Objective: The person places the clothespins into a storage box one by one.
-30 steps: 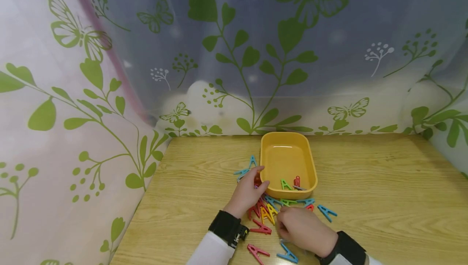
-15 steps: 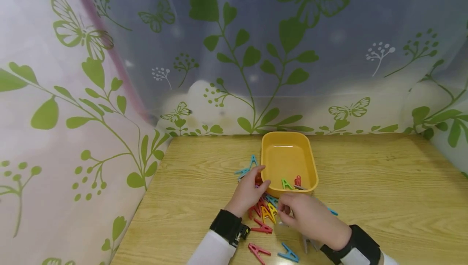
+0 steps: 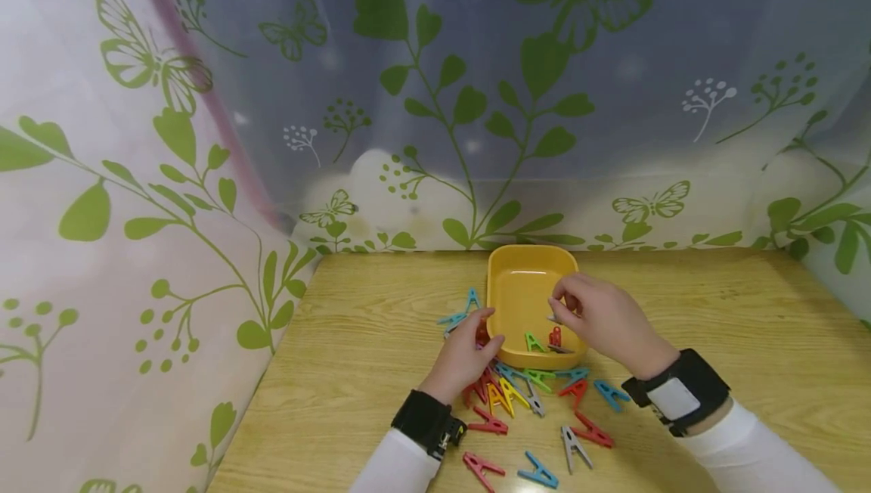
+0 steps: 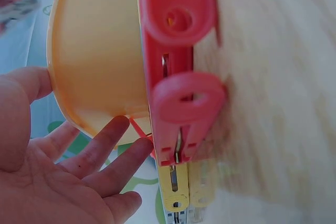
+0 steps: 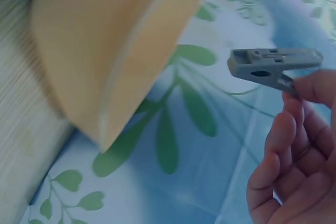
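1. Holds a gray clothespin in the right hand, pinched by one leg between thumb and fingertips, with the clamp end free.
2. Shows the gray clothespin against the right half of the yellow tray in the head view, and above the rim in the left wrist view, touching neither wall nor floor.
3. To be judged the key relation: gray clothespin up over the tray, with the right hand nearest and the left hand off at the opposite side.
4. Seems to point the clamp end down toward the tray, judging by both wrist views, with the long axis running steeply rather than flat. Cannot tell the exact tilt from the head view, with most of the clothespin lost behind the fingers.
5. Rests the left hand at the tray's left side, near the corner, with fingers loosely extended, thumb on the rim, and nothing gripped.
6. Lying inside the tray, gathered at the near end: a green clothespin, a red clothespin and a thin dark piece, too small to make out.
7. Spread over the wooden table, left of the tray and on its near side: more clothespins, including a yellow clothespin and, farther right, a blue clothespin.
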Demonstrator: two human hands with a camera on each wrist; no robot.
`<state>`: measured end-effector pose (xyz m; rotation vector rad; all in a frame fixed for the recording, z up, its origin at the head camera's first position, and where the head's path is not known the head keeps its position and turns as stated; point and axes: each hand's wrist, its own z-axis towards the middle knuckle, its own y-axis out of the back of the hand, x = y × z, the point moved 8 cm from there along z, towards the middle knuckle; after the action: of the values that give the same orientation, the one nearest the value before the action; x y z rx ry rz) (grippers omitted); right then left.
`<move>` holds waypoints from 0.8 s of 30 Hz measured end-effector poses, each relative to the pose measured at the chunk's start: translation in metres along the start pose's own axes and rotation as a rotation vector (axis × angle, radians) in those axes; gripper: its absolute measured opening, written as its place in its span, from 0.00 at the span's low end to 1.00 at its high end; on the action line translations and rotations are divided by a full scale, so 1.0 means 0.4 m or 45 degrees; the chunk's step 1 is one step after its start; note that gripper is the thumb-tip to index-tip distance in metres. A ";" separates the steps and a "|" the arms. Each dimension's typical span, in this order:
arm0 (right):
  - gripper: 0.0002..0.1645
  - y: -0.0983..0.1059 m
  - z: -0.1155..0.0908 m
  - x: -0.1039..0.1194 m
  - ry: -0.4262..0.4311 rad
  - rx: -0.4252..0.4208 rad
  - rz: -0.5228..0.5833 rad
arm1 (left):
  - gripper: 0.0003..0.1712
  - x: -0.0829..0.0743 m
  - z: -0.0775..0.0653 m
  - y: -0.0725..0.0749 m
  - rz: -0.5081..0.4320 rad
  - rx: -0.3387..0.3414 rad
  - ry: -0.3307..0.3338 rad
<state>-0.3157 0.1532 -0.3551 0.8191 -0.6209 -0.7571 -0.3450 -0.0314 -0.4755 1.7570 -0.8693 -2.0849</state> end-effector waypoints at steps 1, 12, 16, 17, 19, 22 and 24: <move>0.08 -0.009 0.006 -0.008 0.008 0.035 -0.015 | 0.31 0.000 0.000 0.000 0.002 -0.001 -0.001; 0.12 -0.125 0.020 -0.036 0.096 0.331 -0.140 | 0.30 0.008 0.002 -0.006 -0.006 0.003 0.036; 0.13 -0.150 0.014 -0.030 0.100 0.403 -0.138 | 0.30 0.006 0.002 -0.006 -0.004 -0.001 0.030; 0.13 -0.154 0.013 -0.030 0.095 0.419 -0.133 | 0.30 0.004 0.002 -0.006 -0.005 -0.001 0.025; 0.13 -0.162 0.011 -0.030 0.086 0.445 -0.121 | 0.30 0.002 0.001 -0.005 -0.004 -0.003 0.015; 0.12 -0.173 0.009 -0.032 0.073 0.472 -0.110 | 0.30 0.002 0.000 -0.004 -0.006 0.001 0.018; 0.12 -0.178 0.009 -0.032 0.072 0.483 -0.106 | 0.30 0.003 0.001 -0.003 -0.005 0.000 0.022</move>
<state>-0.3505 0.1293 -0.4142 1.2172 -0.6933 -0.6978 -0.3455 -0.0308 -0.4771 1.7749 -0.8616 -2.0691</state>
